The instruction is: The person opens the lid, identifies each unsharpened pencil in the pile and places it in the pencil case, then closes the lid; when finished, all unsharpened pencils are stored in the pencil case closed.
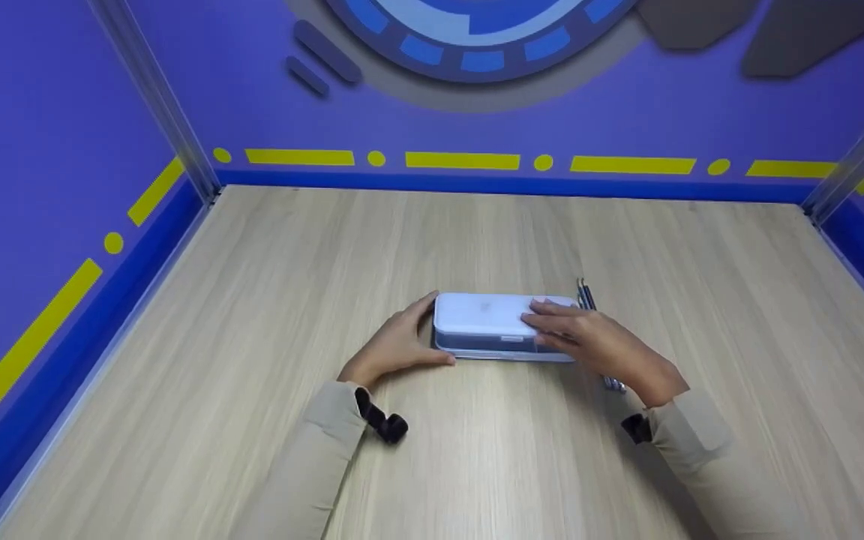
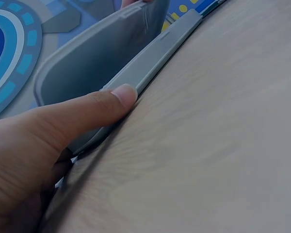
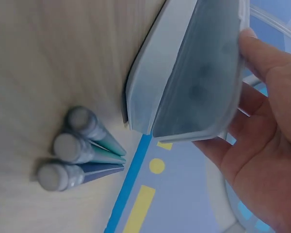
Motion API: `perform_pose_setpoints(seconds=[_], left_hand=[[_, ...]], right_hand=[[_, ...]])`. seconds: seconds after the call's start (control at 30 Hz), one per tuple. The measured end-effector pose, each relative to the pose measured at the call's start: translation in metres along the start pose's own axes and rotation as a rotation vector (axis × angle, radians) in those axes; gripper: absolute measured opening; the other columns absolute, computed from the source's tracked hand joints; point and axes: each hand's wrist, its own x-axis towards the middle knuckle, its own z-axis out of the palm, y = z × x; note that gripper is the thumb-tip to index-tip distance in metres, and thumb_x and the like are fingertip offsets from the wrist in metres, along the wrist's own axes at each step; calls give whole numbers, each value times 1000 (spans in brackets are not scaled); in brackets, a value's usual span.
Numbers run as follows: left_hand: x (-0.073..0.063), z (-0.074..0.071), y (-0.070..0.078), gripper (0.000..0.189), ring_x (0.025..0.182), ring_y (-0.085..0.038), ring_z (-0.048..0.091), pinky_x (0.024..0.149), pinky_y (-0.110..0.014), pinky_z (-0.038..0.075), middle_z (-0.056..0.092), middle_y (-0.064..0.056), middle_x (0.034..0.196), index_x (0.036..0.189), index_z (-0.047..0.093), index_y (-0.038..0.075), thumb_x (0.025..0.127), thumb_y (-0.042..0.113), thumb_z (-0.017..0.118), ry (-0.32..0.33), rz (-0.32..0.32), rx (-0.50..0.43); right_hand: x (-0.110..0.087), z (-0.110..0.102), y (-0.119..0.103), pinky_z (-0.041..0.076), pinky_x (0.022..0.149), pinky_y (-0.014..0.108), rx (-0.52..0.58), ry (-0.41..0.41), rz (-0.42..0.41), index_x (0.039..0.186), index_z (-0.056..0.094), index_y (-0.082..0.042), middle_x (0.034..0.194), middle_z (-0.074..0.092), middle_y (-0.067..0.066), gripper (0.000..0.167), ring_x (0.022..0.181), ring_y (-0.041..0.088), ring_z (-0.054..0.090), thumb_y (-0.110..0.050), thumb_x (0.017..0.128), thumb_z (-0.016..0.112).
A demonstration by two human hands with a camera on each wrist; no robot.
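A translucent whitish pencil case (image 1: 503, 355) lies lengthwise across the table, its hinged lid (image 1: 477, 311) tilted partly open. My left hand (image 1: 394, 341) grips the case's left end, thumb along the front wall and the other fingers round the back corner. In the left wrist view the thumb (image 2: 106, 104) presses the base just below the gap. At the other end my right hand (image 1: 597, 337) holds the lid near its right side. The right wrist view shows that thumb (image 3: 262, 53) on the lid's edge and the fingers behind it.
Three pens (image 3: 70, 147) with rounded ends lie side by side just right of the case, partly hidden under my right hand in the head view. The wood-grain table (image 1: 312, 262) is bordered by purple-blue panels (image 1: 462, 131) at the back and sides.
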Motion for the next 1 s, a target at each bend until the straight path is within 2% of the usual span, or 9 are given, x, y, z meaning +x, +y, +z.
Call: perform_pose_setpoints(seconds=[0.23, 0.53, 0.73, 1.0], left_hand=[[0, 1, -1, 114, 143, -27, 30, 118, -39, 27, 32, -11, 156, 153, 24, 10, 65, 44, 87, -4, 0, 15], [1, 1, -1, 110, 142, -29, 33, 117, -41, 29, 35, -14, 154, 152, 27, 8, 66, 43, 86, 5, 9, 29], [1, 0, 1, 112, 143, -28, 31, 117, -40, 27, 34, -13, 154, 152, 26, 10, 65, 43, 87, 3, -13, 27], [1, 0, 1, 112, 143, -27, 30, 118, -40, 27, 32, -13, 155, 153, 24, 10, 66, 42, 87, -9, -13, 22]], right_hand=[[-1, 6, -8, 44, 102, 47, -82, -38, -6, 134, 58, -21, 144, 49, 11, 44, 134, 32, 45, -18, 91, 65], [-1, 14, -11, 44, 102, 48, -122, 9, -11, 130, 62, -21, 141, 53, 10, 46, 133, 32, 47, -10, 86, 70], [0, 16, -14, 43, 103, 49, -102, 21, 32, 128, 63, -21, 141, 52, 10, 45, 134, 32, 46, -9, 85, 71], [1, 17, -19, 35, 106, 59, -72, -4, 73, 129, 61, -17, 143, 49, 13, 43, 135, 34, 42, -9, 87, 69]])
